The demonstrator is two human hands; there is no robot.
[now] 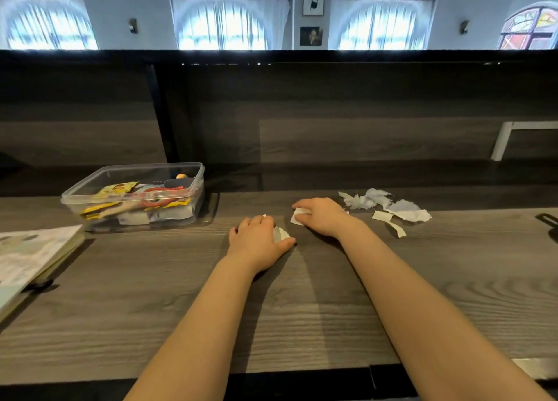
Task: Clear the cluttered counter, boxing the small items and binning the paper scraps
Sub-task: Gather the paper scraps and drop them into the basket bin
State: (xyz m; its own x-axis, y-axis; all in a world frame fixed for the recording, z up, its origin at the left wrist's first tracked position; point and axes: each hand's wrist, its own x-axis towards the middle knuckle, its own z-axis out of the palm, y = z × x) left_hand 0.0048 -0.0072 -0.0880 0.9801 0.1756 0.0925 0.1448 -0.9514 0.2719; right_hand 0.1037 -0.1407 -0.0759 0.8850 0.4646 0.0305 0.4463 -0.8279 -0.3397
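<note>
We judge the boxing about done: small items fill the clear box (151, 165) at the left of the worktop (151, 279). Binning is all left. Our left hand (256, 234) curls over 1 white scrap (280, 234), our right hand (320, 216) pinches a second scrap (299, 216), and the loose paper scraps (392, 208) lie just beyond it. No bin shows.
</note>
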